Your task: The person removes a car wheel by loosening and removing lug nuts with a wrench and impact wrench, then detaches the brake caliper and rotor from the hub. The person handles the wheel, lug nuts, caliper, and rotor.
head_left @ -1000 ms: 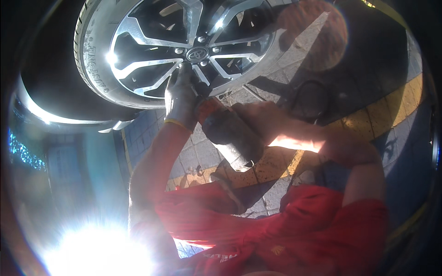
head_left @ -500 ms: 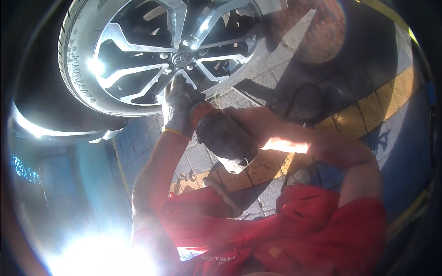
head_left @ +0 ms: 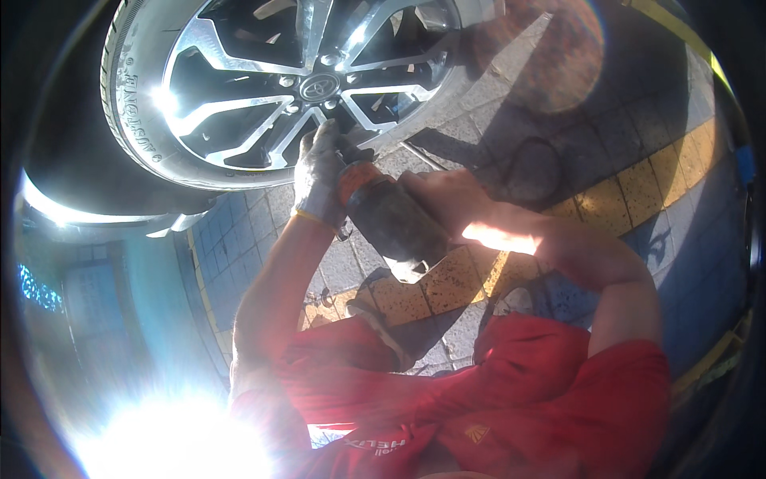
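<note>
Impact wrench (head_left: 395,219), dark and grimy, orange collar; left hand (head_left: 319,164) and right hand (head_left: 443,199) each in closed grip on it

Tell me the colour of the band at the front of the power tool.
Orange band, seen in the head view, on the dark tool.

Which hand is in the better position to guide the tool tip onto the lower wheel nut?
Left. The gloved left hand already holds the front of the impact wrench, right below the wheel hub. The right hand grips the rear body, farther away.
</note>
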A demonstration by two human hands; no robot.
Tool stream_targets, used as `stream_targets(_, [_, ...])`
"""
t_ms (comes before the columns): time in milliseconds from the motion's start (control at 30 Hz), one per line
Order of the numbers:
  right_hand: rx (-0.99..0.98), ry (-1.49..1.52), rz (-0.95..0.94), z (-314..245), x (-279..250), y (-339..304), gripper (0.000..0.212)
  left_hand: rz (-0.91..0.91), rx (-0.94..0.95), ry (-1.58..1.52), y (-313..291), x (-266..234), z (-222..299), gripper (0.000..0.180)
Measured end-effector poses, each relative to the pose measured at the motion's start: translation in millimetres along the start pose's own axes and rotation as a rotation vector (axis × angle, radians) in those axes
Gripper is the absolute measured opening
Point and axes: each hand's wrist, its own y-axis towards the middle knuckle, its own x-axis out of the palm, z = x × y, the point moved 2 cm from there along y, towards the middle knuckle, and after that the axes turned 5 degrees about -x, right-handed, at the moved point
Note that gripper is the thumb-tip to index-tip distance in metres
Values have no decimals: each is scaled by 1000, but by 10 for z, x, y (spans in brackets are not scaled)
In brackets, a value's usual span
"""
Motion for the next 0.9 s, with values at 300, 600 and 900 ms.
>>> stream_targets(300, [5,33,106,152,133,81,47,-225,-67,75,488,-109,-173,37])
stream_targets(600, [81,-24,203,252,191,358,51,-353,-183,-69,748,-219,-205,40])
stream_targets(900, [139,-62,157,273,264,522,49,-197,-133,-17,716,-168,-77,33])
